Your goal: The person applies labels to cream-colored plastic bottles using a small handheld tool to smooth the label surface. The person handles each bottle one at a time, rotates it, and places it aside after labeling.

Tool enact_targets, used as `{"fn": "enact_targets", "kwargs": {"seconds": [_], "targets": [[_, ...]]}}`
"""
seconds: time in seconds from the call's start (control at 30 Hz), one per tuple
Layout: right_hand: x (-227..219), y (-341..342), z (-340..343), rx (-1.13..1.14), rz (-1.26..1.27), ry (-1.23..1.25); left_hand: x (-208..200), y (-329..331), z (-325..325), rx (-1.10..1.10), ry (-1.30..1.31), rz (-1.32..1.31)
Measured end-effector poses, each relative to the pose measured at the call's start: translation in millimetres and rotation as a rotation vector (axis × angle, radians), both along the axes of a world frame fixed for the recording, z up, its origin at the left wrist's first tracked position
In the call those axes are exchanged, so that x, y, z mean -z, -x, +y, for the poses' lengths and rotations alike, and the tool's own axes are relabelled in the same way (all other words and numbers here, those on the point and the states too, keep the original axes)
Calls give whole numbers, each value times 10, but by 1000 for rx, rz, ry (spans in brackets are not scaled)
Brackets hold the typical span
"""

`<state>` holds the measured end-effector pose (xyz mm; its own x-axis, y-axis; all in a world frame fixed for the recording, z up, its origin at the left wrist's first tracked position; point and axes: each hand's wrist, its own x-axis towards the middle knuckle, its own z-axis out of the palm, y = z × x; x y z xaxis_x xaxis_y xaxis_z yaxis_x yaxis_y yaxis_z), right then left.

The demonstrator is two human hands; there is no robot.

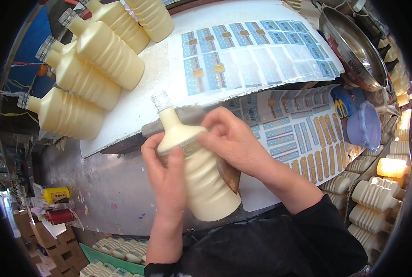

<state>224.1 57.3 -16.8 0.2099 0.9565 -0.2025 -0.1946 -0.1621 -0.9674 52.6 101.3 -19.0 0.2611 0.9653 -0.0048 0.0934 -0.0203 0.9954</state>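
Note:
A cream ribbed bottle (pixel 201 184) with a clear neck leans upright, tilted, in front of me. My left hand (pixel 164 171) wraps its left side, the thumb on the shoulder. A thin grey printed label strip (pixel 185 145) runs across that shoulder. At the strip's right end, the fingertips of my right hand (pixel 231 141) are pinched together against the bottle; they hide that end. Below my right hand, a brown pointed piece (pixel 230 176) shows at the bottle's right side; what it is I cannot tell.
Several similar cream bottles (pixel 109 55) stand at the back left. Label sheets (pixel 243 64) lie on the white board, more sheets (pixel 303 138) below it. On the right are yellow-handled scissors (pixel 340 108), a lilac bucket (pixel 365 124), a metal pan (pixel 353 51) and racked bottles (pixel 374 196).

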Motion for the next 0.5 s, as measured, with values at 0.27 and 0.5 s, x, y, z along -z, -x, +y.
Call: {"fn": "enact_targets", "kwargs": {"seconds": [0.27,0.5], "targets": [[1,-11,-12,-23,17,27,-29,-8,-7,11,26,-46],[46,-11,8,-5,43,10,-5,21,2,39,54,-100]]}}
